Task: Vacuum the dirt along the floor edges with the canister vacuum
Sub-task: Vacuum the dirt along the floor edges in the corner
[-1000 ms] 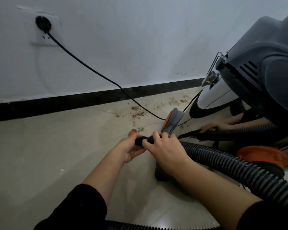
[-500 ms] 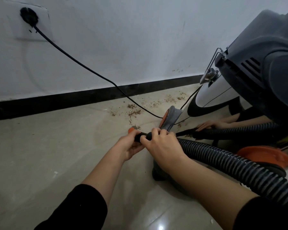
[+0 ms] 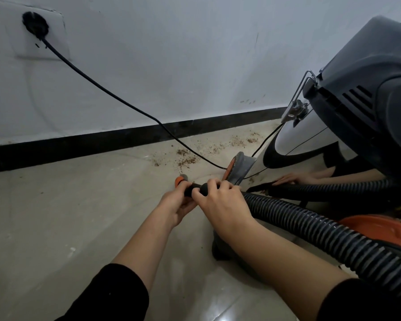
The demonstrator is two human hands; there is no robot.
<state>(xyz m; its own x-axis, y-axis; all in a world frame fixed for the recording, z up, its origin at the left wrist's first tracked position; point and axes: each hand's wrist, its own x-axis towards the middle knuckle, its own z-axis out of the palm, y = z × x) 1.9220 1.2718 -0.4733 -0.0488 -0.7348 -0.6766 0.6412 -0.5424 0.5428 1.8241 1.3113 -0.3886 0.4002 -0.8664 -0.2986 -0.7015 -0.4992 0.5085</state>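
Note:
The canister vacuum, dark grey on top with a shiny steel drum, stands at the right. Its ribbed black hose runs from the lower right to the middle of the floor. My right hand grips the hose's black end, and my left hand holds the same end just ahead, next to an orange tip. Brown dirt lies scattered on the floor near the black skirting, beyond my hands. My hands and the hose show as a reflection in the drum.
A black power cord hangs from a wall socket at the upper left down to the vacuum's orange and grey wheel. Another orange wheel sits at the right. The beige tiled floor stretches to the left.
The view has shifted slightly, with the socket sliding left and then back right. Both hands stay on the hose end in the same grip.

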